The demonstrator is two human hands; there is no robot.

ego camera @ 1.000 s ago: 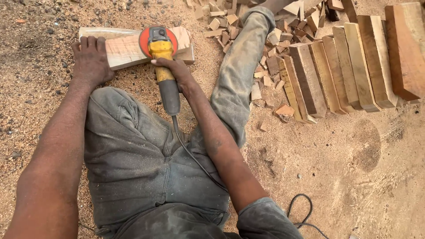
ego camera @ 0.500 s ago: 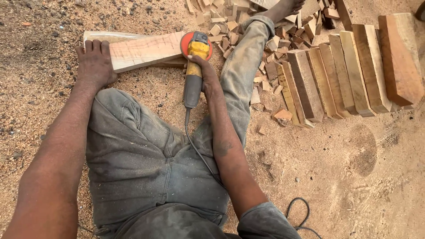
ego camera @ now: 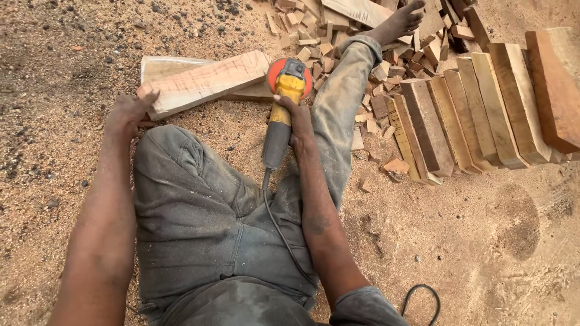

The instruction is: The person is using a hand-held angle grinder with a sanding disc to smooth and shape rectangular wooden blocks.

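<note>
The left hand [ego camera: 128,111] presses the plank's [ego camera: 208,81] near end on the ground; the right hand [ego camera: 297,121] is clamped on the grinder [ego camera: 283,108], its disc [ego camera: 290,75] at the plank's far end. Sanding seems underway; the next pass needs steady pressure.

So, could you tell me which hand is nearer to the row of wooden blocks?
Right. The right hand grips the grinder, just left of the blocks; the left hand rests on the plank's far end.
</note>
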